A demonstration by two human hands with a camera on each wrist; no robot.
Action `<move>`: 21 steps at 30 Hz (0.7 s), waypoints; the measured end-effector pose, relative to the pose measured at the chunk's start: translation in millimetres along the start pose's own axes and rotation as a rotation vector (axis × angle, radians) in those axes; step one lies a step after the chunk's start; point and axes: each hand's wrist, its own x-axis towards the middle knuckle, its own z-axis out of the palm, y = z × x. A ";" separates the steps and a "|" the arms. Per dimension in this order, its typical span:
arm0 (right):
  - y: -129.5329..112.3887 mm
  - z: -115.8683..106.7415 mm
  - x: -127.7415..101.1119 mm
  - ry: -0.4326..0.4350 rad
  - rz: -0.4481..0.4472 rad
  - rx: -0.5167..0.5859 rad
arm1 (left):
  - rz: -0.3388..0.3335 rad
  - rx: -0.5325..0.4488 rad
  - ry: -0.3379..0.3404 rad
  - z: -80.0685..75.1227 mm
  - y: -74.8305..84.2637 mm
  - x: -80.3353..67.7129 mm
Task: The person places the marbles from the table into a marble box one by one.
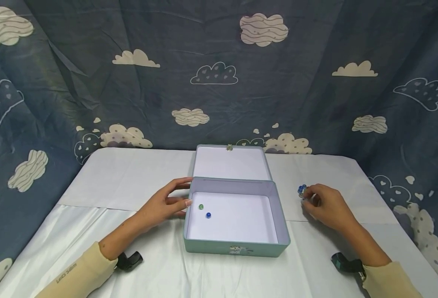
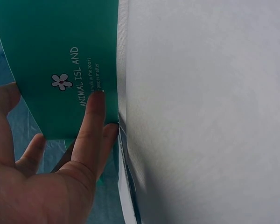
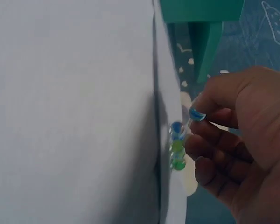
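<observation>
A green metal tin box (image 1: 237,247) stands at mid-table, its hinged lid (image 1: 234,163) folded back behind it. Inside, near the left wall, lie a green marble (image 1: 201,206) and a blue marble (image 1: 208,215). My left hand (image 1: 163,203) rests on the box's left side, fingers spread and touching the wall and rim. To the right of the box, my right hand (image 1: 327,207) pinches a blue glass marble (image 3: 197,114) between thumb and fingers. Several blue and green marbles (image 3: 177,146) sit in a cluster on the table just beyond those fingertips.
A white cloth covers the table (image 1: 129,178), with a crease running across it. Behind stands a dark blue curtain (image 1: 219,99) printed with clouds. A black wrist camera (image 1: 129,261) is strapped at the left sleeve, another (image 1: 345,263) at the right.
</observation>
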 end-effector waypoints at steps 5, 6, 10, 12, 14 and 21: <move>-7.6 -2.6 0.8 0.048 -0.083 0.037 | -0.002 0.000 0.003 -0.1 0.0 0.1; -9.2 -3.2 1.0 0.054 -0.094 0.042 | -0.002 0.002 0.003 -0.2 -0.2 0.2; -16.0 -5.2 1.2 0.081 -0.128 0.048 | 0.000 0.006 0.003 -0.4 -1.0 0.2; -20.0 -6.4 1.0 0.098 -0.146 0.049 | -0.006 0.003 0.006 -0.6 -1.0 0.1; -25.0 -8.0 0.7 0.112 -0.165 0.059 | -0.011 0.003 0.009 -0.7 -0.7 0.1; -44.2 -12.9 -0.5 0.104 -0.198 0.081 | -0.020 -0.001 0.011 -0.7 -0.3 -0.1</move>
